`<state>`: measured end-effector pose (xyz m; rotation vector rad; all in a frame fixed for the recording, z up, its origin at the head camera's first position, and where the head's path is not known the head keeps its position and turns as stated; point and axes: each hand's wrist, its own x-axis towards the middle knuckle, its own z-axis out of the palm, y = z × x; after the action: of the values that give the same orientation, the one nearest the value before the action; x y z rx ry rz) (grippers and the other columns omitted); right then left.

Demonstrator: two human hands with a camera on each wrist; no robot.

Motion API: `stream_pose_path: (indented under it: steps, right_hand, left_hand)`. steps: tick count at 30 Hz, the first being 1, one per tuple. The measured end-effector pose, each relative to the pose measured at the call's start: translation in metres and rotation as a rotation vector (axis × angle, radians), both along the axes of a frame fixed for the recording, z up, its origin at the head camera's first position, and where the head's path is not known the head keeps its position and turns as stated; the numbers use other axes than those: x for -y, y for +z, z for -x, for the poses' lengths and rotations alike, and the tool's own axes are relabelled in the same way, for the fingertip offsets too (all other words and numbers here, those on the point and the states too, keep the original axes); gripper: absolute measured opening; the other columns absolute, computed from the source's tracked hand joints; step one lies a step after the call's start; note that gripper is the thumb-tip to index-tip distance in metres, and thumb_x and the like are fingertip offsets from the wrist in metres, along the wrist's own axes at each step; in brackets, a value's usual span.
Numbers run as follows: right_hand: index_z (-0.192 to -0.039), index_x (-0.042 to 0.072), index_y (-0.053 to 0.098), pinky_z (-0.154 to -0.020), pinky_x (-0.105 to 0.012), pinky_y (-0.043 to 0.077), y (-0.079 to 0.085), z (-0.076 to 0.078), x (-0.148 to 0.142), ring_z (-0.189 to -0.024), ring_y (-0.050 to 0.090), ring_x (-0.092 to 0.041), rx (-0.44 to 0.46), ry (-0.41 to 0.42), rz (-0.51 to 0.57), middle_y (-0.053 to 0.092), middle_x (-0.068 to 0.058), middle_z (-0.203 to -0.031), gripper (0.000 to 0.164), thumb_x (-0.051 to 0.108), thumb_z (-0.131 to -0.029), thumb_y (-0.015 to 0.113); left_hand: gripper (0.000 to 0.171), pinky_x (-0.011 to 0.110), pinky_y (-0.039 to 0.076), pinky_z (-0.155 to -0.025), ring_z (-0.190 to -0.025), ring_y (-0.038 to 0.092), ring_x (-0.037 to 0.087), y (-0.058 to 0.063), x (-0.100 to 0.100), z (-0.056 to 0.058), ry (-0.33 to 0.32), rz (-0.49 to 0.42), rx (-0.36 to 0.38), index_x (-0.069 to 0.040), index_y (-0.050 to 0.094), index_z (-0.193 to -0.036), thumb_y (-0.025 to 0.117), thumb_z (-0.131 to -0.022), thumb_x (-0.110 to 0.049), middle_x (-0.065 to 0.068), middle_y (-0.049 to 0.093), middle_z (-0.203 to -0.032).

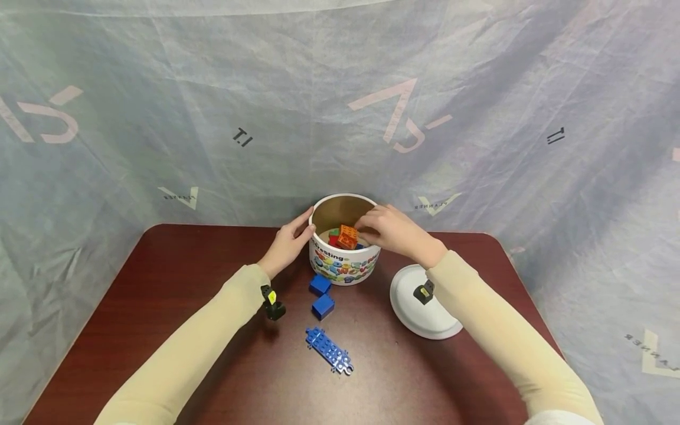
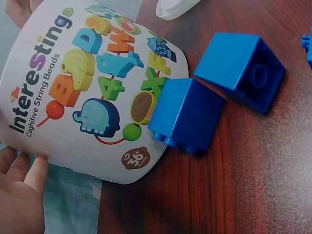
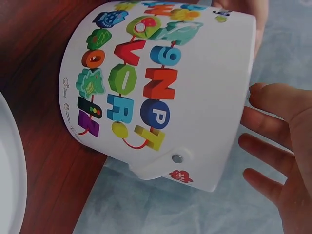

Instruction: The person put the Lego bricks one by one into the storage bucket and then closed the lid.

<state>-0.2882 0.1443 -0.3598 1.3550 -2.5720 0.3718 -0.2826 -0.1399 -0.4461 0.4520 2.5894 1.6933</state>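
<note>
A white bucket [image 1: 345, 265] printed with colourful letters and animals stands upright near the back of the table. Inside it lie an orange brick [image 1: 347, 236] and a few red, green and blue pieces. My left hand [image 1: 287, 243] rests against the bucket's left side, its thumb at the rim and fingers along the outer wall. Over the right rim reaches my right hand [image 1: 395, 232], fingertips inside beside the orange brick; I cannot tell whether they pinch a piece. In the right wrist view its outer fingers [image 3: 265, 148] are spread apart at the rim.
Two blue bricks [image 1: 320, 284] [image 1: 323, 307] lie before the bucket, one close against it in the left wrist view. Nearer the front is a long blue studded base [image 1: 329, 351]. A white lid [image 1: 419, 307] lies flat under the right forearm. A grey cloth [image 1: 319, 118] hangs behind the table.
</note>
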Motion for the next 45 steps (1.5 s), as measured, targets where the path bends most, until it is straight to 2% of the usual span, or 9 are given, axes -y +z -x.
stream_pose_path:
  steps: [7, 15, 20, 26, 35, 39, 45]
  right_hand:
    - [-0.102, 0.007, 0.079, -0.081, -0.043, 0.055, 0.005, -0.014, -0.01, -0.087, 0.068, -0.024, -0.021, 0.078, 0.068, 0.076, -0.006, -0.096, 0.011, 0.008, -0.091, 0.08]
    - [-0.106, 0.009, 0.078, -0.078, -0.04, 0.056, 0.008, -0.03, -0.018, -0.088, 0.066, -0.023, -0.017, 0.065, 0.068, 0.075, -0.005, -0.1, 0.016, 0.009, -0.09, 0.082]
    - [-0.108, 0.007, 0.078, -0.082, -0.04, 0.057, 0.007, -0.039, -0.019, -0.092, 0.067, -0.022, -0.009, 0.075, 0.063, 0.075, -0.006, -0.102, 0.02, 0.01, -0.089, 0.083]
    - [-0.109, 0.007, 0.078, -0.083, -0.04, 0.057, 0.004, -0.059, -0.018, -0.09, 0.065, -0.02, -0.027, 0.08, 0.037, 0.074, -0.005, -0.1, 0.023, 0.013, -0.088, 0.085]
    - [-0.106, 0.011, 0.076, -0.08, -0.033, 0.058, -0.011, -0.072, -0.006, -0.089, 0.064, -0.017, -0.1, 0.138, 0.024, 0.073, -0.002, -0.098, 0.024, 0.017, -0.085, 0.088]
    - [-0.107, 0.011, 0.076, -0.085, -0.033, 0.06, -0.02, -0.078, 0.0, -0.096, 0.068, -0.017, -0.096, 0.165, 0.009, 0.076, -0.001, -0.104, 0.025, 0.021, -0.087, 0.087]
    - [-0.112, 0.012, 0.075, -0.093, -0.034, 0.058, -0.032, -0.086, 0.004, -0.104, 0.068, -0.018, -0.082, 0.185, -0.028, 0.074, -0.002, -0.109, 0.026, 0.024, -0.091, 0.084]
  left_hand:
    - [0.06, 0.048, 0.036, -0.121, -0.156, 0.027, 0.025, 0.0, -0.003, 0.002, -0.011, -0.015, -0.005, -0.022, 0.033, -0.165, 0.054, -0.11, -0.034, 0.002, 0.03, -0.17]
    - [0.061, 0.049, 0.037, -0.12, -0.155, 0.03, 0.027, 0.0, -0.005, 0.004, -0.008, -0.009, 0.004, -0.024, 0.033, -0.165, 0.055, -0.11, -0.036, 0.003, 0.03, -0.17]
    - [0.062, 0.05, 0.037, -0.119, -0.154, 0.032, 0.029, 0.002, -0.005, 0.004, -0.017, -0.004, 0.01, -0.024, 0.033, -0.166, 0.055, -0.11, -0.037, 0.005, 0.03, -0.17]
    - [0.061, 0.049, 0.037, -0.12, -0.155, 0.032, 0.028, 0.001, -0.008, 0.001, -0.031, -0.006, 0.006, -0.023, 0.034, -0.165, 0.056, -0.11, -0.032, 0.004, 0.031, -0.17]
    - [0.06, 0.054, 0.036, -0.12, -0.154, 0.032, 0.031, 0.004, -0.003, 0.002, -0.021, 0.065, -0.01, -0.023, 0.037, -0.164, 0.056, -0.109, -0.037, 0.006, 0.036, -0.167]
    - [0.06, 0.052, 0.039, -0.119, -0.152, 0.036, 0.031, 0.004, 0.001, 0.001, -0.038, 0.076, -0.001, -0.022, 0.037, -0.164, 0.057, -0.109, -0.035, 0.007, 0.037, -0.167]
    - [0.059, 0.046, 0.053, -0.104, -0.141, 0.051, 0.035, 0.005, 0.003, 0.002, -0.098, -0.031, 0.077, -0.02, 0.035, -0.164, 0.056, -0.11, -0.027, 0.015, 0.037, -0.166]
